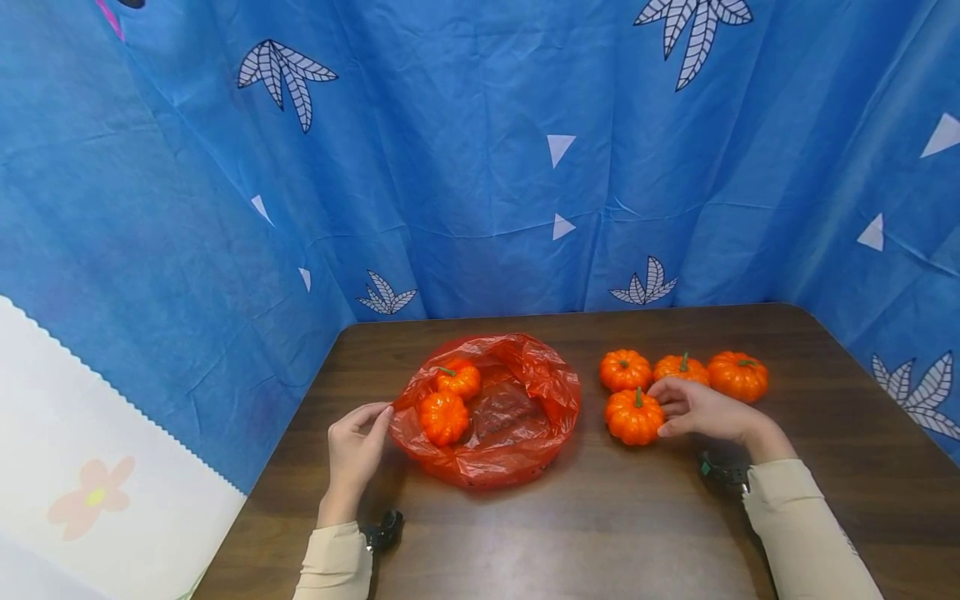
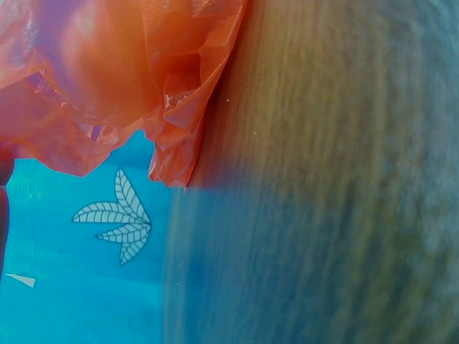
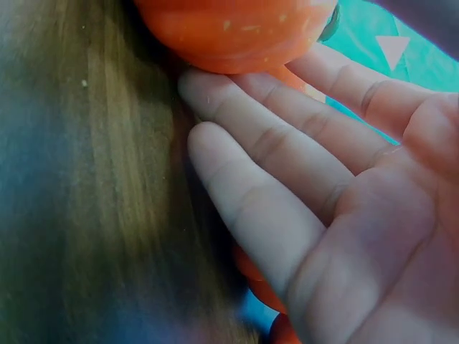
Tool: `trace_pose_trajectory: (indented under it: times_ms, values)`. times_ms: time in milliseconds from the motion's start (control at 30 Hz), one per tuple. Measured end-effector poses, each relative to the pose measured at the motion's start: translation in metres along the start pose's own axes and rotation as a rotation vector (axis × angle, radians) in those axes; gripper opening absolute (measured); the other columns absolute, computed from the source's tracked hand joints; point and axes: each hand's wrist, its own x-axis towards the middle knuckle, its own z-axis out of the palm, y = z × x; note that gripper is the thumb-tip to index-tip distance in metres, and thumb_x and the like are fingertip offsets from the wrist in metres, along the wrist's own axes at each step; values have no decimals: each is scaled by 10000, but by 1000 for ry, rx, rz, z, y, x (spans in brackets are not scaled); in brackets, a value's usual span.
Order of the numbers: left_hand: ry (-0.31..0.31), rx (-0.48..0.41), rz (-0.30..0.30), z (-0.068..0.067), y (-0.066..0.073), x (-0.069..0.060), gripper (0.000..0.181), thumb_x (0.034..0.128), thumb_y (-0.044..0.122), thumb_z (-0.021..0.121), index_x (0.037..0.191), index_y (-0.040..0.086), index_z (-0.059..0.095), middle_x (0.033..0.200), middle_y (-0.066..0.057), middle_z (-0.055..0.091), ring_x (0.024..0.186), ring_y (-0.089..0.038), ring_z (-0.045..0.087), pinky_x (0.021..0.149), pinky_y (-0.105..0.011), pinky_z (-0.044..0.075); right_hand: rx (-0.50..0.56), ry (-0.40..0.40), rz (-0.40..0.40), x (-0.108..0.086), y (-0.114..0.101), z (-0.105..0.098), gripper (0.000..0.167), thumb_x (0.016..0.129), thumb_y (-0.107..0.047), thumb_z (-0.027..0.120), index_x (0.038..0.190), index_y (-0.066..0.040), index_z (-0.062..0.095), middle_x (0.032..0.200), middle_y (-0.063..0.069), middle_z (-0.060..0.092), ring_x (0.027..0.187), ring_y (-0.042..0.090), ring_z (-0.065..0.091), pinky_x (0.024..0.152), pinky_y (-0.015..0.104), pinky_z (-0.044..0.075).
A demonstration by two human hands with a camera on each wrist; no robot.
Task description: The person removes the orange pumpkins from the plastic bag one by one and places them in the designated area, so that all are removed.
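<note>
A red plastic bag [image 1: 491, 473] sits with its mouth spread wide on the bench [image 1: 562, 542]. At the bag's left edge, the left hand [image 1: 354, 454] pinches the rim between thumb and finger. Inside the bag, toward its left side, lie a larger orange pumpkin [image 1: 443, 419] and a smaller orange pumpkin [image 1: 462, 381]. To the right of the bag stands the front pumpkin [image 1: 630, 419]; the right hand [image 1: 708, 414] touches its far side from the bag, that grip loose, fingers mostly extended. Right of the bag and farther back, three pumpkins [image 1: 738, 377] form a row.
</note>
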Motion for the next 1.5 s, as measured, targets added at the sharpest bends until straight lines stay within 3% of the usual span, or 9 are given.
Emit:
trace_pose_trajectory:
  times_ms: [300,1000,1300,1500]
  values:
    - [8,1,24,0,-1,0,79,842,-13,766,907,26,788,882,-108,779,779,-3,674,765,-58,513,-39,15,-18,1,-4,0,564,843,-230,801,1253,6,493,1291,234,582,1174,406,611,979,519,544]
    - [6,-20,8,0,-1,-1,76,854,-3,759,917,27,791,896,-136,777,790,-1,676,780,-56,512,-117,40,-19,1,-10,-1,600,817,-274,824,1247,11,517,1269,236,612,1157,418,618,964,535,547]
    - [2,-23,4,0,-1,-1,84,853,3,764,929,27,790,908,-128,779,795,-10,682,786,-62,518,-125,34,-48,-3,-11,-5,596,851,-226,792,1292,63,514,1270,252,623,1135,383,638,942,498,564]
    - [1,-20,3,0,-1,-1,87,847,-6,765,925,25,789,900,-118,780,796,-5,679,781,-61,518,-218,94,-58,-9,-21,-7,489,919,-250,721,1263,63,566,1232,215,663,1110,340,645,921,451,571]
